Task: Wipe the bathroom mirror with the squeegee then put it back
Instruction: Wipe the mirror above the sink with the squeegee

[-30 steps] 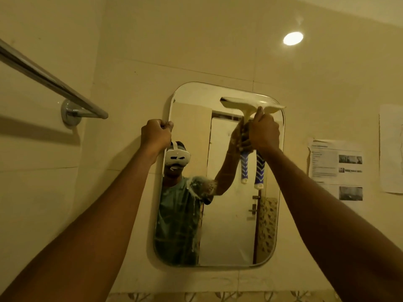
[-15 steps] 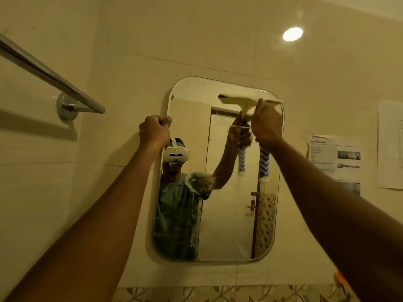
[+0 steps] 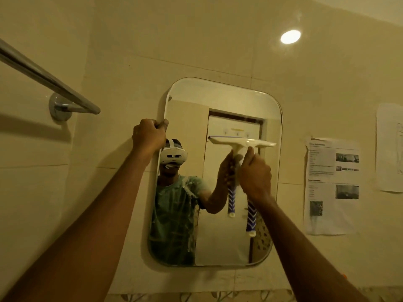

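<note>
A rounded rectangular mirror (image 3: 220, 240) hangs on the tiled wall ahead. My right hand (image 3: 255, 175) is shut on the handle of the squeegee (image 3: 242, 143), whose white blade lies flat across the right half of the glass, about a third of the way down. The blue-and-white striped handle end sticks out below my fist. My left hand (image 3: 149, 136) grips the mirror's left edge near the top. Soapy streaks cover the lower left of the glass; the right side looks wiped.
A chrome towel bar (image 3: 50, 81) juts from the wall at upper left. Printed paper sheets (image 3: 332, 184) are stuck on the wall right of the mirror. A round ceiling light (image 3: 290, 37) glows above. A patterned tile border runs below.
The squeegee blade has slid down from the mirror's top edge to about a third of the way down. My left hand stays on the mirror's edge.
</note>
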A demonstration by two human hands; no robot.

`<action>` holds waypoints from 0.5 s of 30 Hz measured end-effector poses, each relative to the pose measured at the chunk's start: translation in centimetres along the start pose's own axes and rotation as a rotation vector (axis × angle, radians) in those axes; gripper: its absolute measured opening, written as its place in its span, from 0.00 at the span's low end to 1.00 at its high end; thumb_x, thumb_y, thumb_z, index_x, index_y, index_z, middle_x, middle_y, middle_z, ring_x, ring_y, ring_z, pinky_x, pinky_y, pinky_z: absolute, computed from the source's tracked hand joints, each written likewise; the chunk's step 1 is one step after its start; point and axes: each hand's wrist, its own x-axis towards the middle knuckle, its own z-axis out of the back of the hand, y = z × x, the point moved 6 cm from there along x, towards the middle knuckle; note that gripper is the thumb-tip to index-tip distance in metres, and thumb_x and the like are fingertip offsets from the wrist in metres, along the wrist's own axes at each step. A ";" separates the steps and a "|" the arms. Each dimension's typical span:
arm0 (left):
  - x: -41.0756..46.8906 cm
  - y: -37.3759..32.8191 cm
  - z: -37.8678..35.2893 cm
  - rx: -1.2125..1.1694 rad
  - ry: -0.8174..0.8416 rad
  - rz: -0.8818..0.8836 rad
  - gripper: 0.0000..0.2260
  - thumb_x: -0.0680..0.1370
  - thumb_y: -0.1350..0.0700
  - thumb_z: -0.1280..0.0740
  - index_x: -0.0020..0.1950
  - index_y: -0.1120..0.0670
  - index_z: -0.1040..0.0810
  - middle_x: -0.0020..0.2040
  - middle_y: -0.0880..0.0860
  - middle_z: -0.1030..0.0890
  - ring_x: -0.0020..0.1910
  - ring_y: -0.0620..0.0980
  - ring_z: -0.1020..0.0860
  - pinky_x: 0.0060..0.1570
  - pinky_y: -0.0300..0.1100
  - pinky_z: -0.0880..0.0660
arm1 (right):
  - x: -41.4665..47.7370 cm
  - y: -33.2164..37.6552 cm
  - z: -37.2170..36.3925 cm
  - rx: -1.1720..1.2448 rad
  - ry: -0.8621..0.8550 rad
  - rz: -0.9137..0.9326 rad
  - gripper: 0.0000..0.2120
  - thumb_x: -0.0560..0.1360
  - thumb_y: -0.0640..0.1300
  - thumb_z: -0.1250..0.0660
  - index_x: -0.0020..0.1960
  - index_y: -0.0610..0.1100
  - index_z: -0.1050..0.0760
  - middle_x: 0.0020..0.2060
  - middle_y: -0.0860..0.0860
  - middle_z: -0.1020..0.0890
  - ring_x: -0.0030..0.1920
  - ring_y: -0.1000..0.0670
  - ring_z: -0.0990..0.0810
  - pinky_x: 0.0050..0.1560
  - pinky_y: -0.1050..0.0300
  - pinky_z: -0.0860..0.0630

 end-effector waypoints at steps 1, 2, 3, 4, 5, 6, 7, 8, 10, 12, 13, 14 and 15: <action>-0.2 0.1 0.1 0.013 0.001 -0.009 0.20 0.81 0.45 0.38 0.48 0.62 0.20 0.43 0.59 0.17 0.44 0.57 0.19 0.49 0.52 0.21 | 1.1 0.8 0.3 0.003 0.003 0.016 0.21 0.83 0.56 0.53 0.40 0.48 0.30 0.30 0.49 0.23 0.28 0.49 0.22 0.30 0.51 0.21; -0.5 0.2 0.2 0.028 0.000 -0.010 0.21 0.81 0.45 0.39 0.48 0.62 0.20 0.43 0.60 0.17 0.43 0.57 0.19 0.48 0.51 0.22 | 2.4 1.5 0.7 -0.005 0.000 0.027 0.21 0.84 0.55 0.53 0.39 0.49 0.31 0.30 0.48 0.23 0.28 0.49 0.22 0.31 0.50 0.20; -0.8 0.4 0.2 0.038 -0.007 -0.012 0.21 0.81 0.45 0.39 0.47 0.63 0.20 0.43 0.60 0.17 0.42 0.57 0.20 0.46 0.50 0.23 | 3.7 2.3 1.1 -0.012 -0.014 0.034 0.21 0.84 0.55 0.53 0.39 0.49 0.31 0.30 0.48 0.23 0.28 0.49 0.22 0.31 0.49 0.20; -1.0 0.6 0.1 0.043 -0.013 -0.006 0.22 0.81 0.45 0.39 0.47 0.63 0.20 0.42 0.60 0.17 0.42 0.57 0.20 0.46 0.51 0.24 | 4.9 3.1 1.4 -0.013 -0.029 0.037 0.21 0.84 0.55 0.54 0.38 0.50 0.32 0.30 0.48 0.23 0.28 0.49 0.22 0.32 0.49 0.20; -1.2 0.8 0.1 0.041 -0.023 0.001 0.22 0.81 0.44 0.39 0.47 0.63 0.19 0.42 0.61 0.17 0.42 0.57 0.20 0.45 0.51 0.23 | 5.9 3.6 1.6 -0.013 -0.036 0.042 0.21 0.84 0.55 0.54 0.38 0.50 0.32 0.31 0.48 0.22 0.28 0.50 0.23 0.32 0.50 0.20; -1.4 1.0 0.1 0.040 -0.030 0.010 0.22 0.81 0.44 0.39 0.47 0.63 0.19 0.42 0.60 0.17 0.42 0.57 0.20 0.43 0.50 0.24 | 6.4 4.0 1.7 -0.015 -0.042 0.049 0.21 0.84 0.55 0.54 0.38 0.50 0.32 0.31 0.48 0.22 0.28 0.51 0.23 0.32 0.51 0.20; -1.5 1.0 0.1 0.039 -0.035 0.014 0.22 0.81 0.45 0.39 0.47 0.63 0.20 0.42 0.60 0.17 0.41 0.56 0.20 0.40 0.47 0.25 | 6.5 3.9 1.6 -0.020 -0.044 0.053 0.21 0.84 0.55 0.54 0.38 0.51 0.32 0.31 0.48 0.22 0.28 0.51 0.23 0.31 0.52 0.21; -1.6 1.1 0.1 0.042 -0.033 0.019 0.21 0.81 0.45 0.40 0.47 0.63 0.20 0.43 0.59 0.18 0.41 0.54 0.21 0.36 0.44 0.26 | 6.1 3.6 1.5 -0.020 -0.039 0.051 0.20 0.84 0.55 0.54 0.38 0.51 0.32 0.31 0.48 0.22 0.28 0.51 0.23 0.31 0.53 0.22; -1.8 1.2 -0.2 0.044 -0.025 0.016 0.20 0.81 0.46 0.40 0.49 0.62 0.20 0.44 0.59 0.18 0.41 0.53 0.22 0.36 0.42 0.28 | 4.1 1.6 0.7 0.007 -0.017 0.034 0.20 0.84 0.56 0.53 0.41 0.49 0.30 0.31 0.48 0.21 0.28 0.50 0.21 0.30 0.54 0.21; -1.9 1.3 -0.3 0.045 -0.024 0.012 0.19 0.82 0.46 0.40 0.49 0.62 0.20 0.44 0.58 0.18 0.41 0.53 0.21 0.38 0.42 0.27 | 1.1 -1.0 -0.3 0.003 -0.020 0.006 0.23 0.83 0.56 0.52 0.44 0.44 0.26 0.32 0.46 0.20 0.29 0.48 0.20 0.29 0.52 0.20; -1.8 1.4 -0.2 0.045 -0.025 0.012 0.19 0.82 0.46 0.40 0.50 0.61 0.20 0.45 0.58 0.18 0.42 0.53 0.20 0.38 0.43 0.26 | -0.5 -2.1 -0.6 -0.004 -0.024 -0.008 0.23 0.83 0.56 0.52 0.44 0.43 0.26 0.32 0.46 0.20 0.29 0.48 0.20 0.28 0.54 0.20; -1.7 1.5 -0.3 0.050 -0.025 0.014 0.19 0.82 0.46 0.41 0.50 0.60 0.20 0.45 0.58 0.17 0.43 0.53 0.20 0.39 0.44 0.24 | -2.0 -2.9 -0.8 -0.011 -0.025 -0.018 0.23 0.83 0.55 0.52 0.44 0.43 0.26 0.31 0.46 0.21 0.28 0.49 0.21 0.25 0.58 0.22; -1.7 1.5 -0.3 0.062 -0.025 0.014 0.19 0.82 0.45 0.41 0.50 0.60 0.20 0.45 0.57 0.17 0.43 0.54 0.20 0.38 0.44 0.24 | -3.3 -3.6 -0.8 -0.026 -0.023 -0.022 0.22 0.83 0.54 0.51 0.44 0.42 0.26 0.31 0.47 0.22 0.27 0.51 0.22 0.23 0.63 0.26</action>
